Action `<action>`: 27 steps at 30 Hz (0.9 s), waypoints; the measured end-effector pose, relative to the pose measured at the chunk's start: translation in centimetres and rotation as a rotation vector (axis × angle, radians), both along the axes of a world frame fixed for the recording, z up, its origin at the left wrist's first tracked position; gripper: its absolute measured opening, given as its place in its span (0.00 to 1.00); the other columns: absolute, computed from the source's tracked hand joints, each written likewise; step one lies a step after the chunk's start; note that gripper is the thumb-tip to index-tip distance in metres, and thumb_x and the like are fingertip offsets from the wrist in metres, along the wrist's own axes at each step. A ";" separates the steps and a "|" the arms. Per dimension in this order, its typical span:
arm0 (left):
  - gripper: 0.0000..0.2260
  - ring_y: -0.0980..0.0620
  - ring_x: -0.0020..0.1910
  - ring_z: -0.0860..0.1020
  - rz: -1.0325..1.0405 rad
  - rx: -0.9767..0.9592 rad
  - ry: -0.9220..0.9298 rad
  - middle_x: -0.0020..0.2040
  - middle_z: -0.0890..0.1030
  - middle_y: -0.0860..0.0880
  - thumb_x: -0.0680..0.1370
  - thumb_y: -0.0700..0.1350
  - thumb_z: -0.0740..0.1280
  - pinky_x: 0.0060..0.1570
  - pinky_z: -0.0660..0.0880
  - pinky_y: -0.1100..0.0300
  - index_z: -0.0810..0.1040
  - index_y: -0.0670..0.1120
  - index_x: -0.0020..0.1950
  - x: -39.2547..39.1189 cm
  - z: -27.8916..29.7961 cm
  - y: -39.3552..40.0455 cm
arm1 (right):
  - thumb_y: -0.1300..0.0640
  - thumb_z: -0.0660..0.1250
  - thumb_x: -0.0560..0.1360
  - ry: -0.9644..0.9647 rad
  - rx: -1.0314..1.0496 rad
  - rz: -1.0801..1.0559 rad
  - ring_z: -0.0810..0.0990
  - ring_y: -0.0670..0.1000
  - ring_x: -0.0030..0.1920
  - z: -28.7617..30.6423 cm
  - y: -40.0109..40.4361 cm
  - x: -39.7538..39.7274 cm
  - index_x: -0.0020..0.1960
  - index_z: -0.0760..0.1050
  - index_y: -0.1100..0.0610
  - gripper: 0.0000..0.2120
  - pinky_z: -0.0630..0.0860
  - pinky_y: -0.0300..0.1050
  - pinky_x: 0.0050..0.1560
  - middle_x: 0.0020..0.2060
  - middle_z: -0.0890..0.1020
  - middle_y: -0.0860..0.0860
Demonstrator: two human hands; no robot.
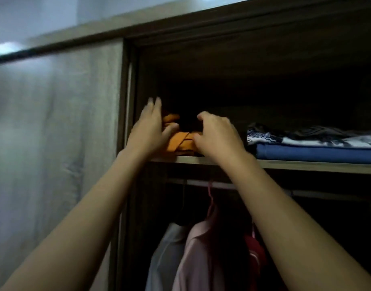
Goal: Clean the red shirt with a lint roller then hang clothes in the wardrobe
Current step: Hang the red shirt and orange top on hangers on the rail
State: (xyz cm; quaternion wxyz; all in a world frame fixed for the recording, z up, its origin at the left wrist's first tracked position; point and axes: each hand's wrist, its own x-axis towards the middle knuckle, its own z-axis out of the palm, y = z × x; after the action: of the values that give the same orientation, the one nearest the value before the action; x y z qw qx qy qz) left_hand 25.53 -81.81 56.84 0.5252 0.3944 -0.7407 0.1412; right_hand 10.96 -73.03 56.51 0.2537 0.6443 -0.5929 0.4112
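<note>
Upper wooden wardrobe shelf (pixel 306 166): one folded orange garment (pixel 181 141), creased, at the shelf's left end. Left hand (pixel 149 131) flat against its left side, fingers straight; right hand (pixel 217 135) curled over its top right edge. Beside it, well apart: folded blue cloth (pixel 316 153) under patterned black-and-white fabric (pixel 306 136); below, pale pink shirt on a pink hanger (pixel 201 248).

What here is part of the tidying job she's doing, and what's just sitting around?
Part of the job:
left hand and right hand, both on the orange garment
wardrobe shelf
hanging rail
pink hanger

Just lying about:
folded blue cloth
patterned folded clothes
sliding door
</note>
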 end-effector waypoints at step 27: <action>0.28 0.48 0.53 0.81 -0.674 1.006 0.274 0.54 0.82 0.48 0.70 0.70 0.62 0.60 0.75 0.48 0.76 0.52 0.61 4.6 -18.4 9.7 | 0.37 0.59 0.64 -0.319 0.345 0.413 0.78 0.44 0.42 -19.2 6.2 0.2 0.43 0.76 0.54 0.21 0.75 0.40 0.45 0.42 0.81 0.46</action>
State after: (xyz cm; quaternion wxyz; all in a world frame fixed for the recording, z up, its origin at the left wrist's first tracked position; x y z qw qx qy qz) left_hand 30.12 -72.08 38.39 0.3810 0.3525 -0.7263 -0.4507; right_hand 11.13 -66.87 37.28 -0.0446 0.7120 -0.5428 0.4432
